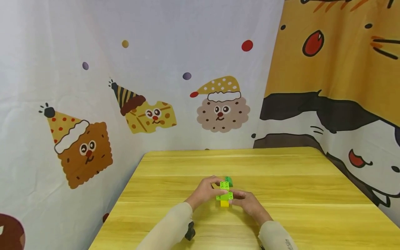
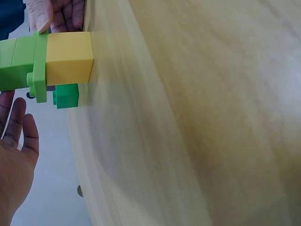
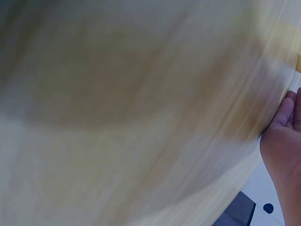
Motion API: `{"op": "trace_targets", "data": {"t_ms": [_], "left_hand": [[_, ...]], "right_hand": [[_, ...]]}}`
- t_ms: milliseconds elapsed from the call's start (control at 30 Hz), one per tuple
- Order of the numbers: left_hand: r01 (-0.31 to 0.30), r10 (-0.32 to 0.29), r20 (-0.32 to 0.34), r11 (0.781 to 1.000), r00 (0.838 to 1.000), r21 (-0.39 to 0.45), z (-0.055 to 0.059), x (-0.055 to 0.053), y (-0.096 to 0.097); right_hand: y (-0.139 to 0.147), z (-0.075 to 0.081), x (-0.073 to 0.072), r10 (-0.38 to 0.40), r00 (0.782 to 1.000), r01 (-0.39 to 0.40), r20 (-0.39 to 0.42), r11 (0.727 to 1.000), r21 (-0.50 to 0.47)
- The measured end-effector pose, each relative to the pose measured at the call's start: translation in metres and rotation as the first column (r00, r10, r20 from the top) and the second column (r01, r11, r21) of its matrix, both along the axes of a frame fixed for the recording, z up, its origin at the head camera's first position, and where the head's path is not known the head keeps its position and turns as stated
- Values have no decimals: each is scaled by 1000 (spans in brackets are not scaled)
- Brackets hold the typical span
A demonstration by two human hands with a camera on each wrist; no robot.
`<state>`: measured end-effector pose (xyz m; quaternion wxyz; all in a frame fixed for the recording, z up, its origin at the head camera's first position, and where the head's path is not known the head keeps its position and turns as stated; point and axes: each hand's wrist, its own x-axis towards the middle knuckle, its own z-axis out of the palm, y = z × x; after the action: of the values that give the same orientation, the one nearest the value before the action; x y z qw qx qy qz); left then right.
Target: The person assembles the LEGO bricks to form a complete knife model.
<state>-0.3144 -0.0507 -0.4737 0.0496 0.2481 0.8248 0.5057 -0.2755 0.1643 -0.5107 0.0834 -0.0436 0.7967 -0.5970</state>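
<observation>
1. Fingers of the left hand [image 1: 204, 191] are bent round the upper part of a stack [image 1: 224, 197] of toy blocks, the thumb being laid across its front; by the fingers of the right hand [image 1: 248, 202], the right end of the stack's wider middle piece [image 2: 40, 70] is pinched.

2. As far as can be judged, the step in hand is the fitting or steadying of the stack, since it is gripped from both sides at once.

3. For the next move, an even downward push seems to be called for, with the base kept square; if force were put on one side only, the stack could be tipped.

4. The stack is held upright between the two hands, near the middle of the counter [image 1: 175, 166], on which its foot appears to be rested.

5. At its foot a yellow block [image 2: 69, 59] is seen; above it the light green middle piece juts out to both sides, with studs exposed, and a light green top [image 1: 224, 185] is carried, studs upward.

6. Behind the stack a dark green block [image 1: 229, 181] is placed; whether it is touched by the stack cannot be told.
</observation>
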Motion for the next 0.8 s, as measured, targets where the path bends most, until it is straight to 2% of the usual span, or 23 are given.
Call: {"op": "trace_targets", "data": {"t_ms": [267, 467, 800], "left_hand": [[-1, 1, -11, 1000, 1000, 0, -4, 1, 1], [-15, 15, 10, 1000, 1000, 1, -5, 2, 0], [-24, 24, 37, 1000, 999, 15, -1, 5, -3]], "right_hand": [[1, 2, 2, 3, 1000, -3, 5, 1000, -6], [0, 1, 2, 1, 1000, -1, -1, 1000, 4], [0, -1, 0, -14, 1000, 14, -3, 1000, 7]]}}
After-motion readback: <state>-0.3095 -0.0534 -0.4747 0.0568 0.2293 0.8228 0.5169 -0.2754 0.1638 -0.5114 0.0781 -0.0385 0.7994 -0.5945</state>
